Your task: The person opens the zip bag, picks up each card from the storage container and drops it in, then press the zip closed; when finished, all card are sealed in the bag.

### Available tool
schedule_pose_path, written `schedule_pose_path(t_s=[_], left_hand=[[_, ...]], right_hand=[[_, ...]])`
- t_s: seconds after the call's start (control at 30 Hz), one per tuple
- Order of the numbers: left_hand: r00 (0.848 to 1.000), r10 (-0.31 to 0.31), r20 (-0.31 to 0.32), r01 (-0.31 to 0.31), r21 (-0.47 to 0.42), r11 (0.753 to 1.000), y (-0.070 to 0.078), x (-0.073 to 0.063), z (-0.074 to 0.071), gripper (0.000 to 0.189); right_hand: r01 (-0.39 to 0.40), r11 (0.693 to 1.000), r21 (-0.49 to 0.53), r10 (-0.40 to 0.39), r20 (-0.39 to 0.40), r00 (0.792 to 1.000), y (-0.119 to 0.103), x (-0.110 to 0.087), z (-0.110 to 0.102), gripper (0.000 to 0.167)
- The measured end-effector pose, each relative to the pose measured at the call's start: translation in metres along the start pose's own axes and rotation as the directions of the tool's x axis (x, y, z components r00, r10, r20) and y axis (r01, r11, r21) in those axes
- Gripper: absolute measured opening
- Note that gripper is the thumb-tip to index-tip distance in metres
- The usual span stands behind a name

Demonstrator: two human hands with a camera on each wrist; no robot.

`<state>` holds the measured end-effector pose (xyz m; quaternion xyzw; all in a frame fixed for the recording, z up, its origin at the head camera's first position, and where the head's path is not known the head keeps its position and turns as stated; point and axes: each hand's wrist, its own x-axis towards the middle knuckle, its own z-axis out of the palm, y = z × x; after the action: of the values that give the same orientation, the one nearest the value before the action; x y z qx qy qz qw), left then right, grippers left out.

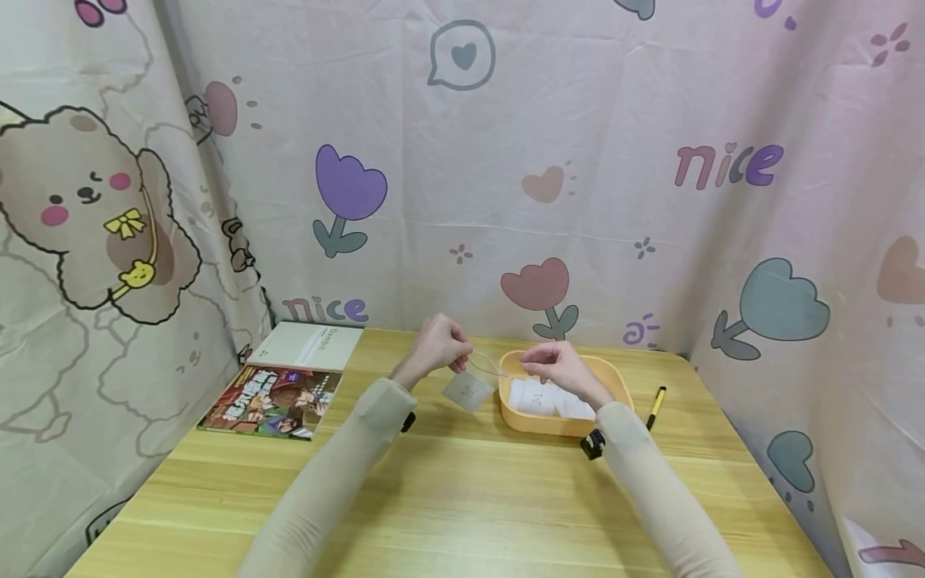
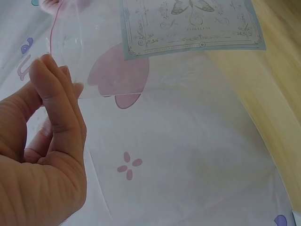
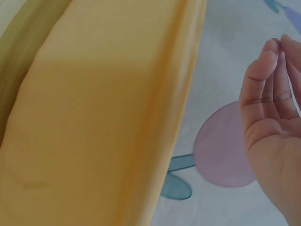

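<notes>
My left hand (image 1: 442, 343) pinches one end of the mouth of a clear zip bag (image 2: 188, 77), which has a red line along that edge. Inside the bag lies a card (image 2: 197, 28) with a pale blue border and a butterfly print. At the other end of the mouth is my right hand (image 1: 560, 371), above the left part of a yellow basket (image 1: 538, 423). Its thumb and fingertips (image 3: 265, 66) come together; the clear film between them is hard to see. White packets (image 1: 542, 397) with small printed figures lie in the basket.
A yellow and black marker (image 1: 656, 408) lies right of the basket. At the table's left stand a white book (image 1: 303, 345) and, nearer, a colourful comic-style book (image 1: 270, 401), both flat. A patterned curtain (image 1: 448, 201) hangs behind the wooden table (image 1: 462, 498).
</notes>
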<state>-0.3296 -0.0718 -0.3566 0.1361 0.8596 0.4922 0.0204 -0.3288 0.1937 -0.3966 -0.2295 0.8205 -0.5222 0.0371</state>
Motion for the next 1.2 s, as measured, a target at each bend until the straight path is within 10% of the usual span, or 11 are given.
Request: schedule_pose_path(t_s=[0.6, 1.2], left_hand=[[1.000, -0.014, -0.011, 0.014, 0.025, 1.000, 0.001, -0.002, -0.002, 0.016], [1.000, 0.013, -0.005, -0.013, 0.031, 0.999, 0.001, -0.002, -0.004, 0.017]], right_hand=[[-0.081, 0.962, -0.260, 0.104, 0.074, 0.992, 0.078, -0.001, -0.021, 0.034], [-0.114, 0.953, -0.281, 0.148, 0.106, 0.983, 0.096, 0.003, -0.018, 0.044]])
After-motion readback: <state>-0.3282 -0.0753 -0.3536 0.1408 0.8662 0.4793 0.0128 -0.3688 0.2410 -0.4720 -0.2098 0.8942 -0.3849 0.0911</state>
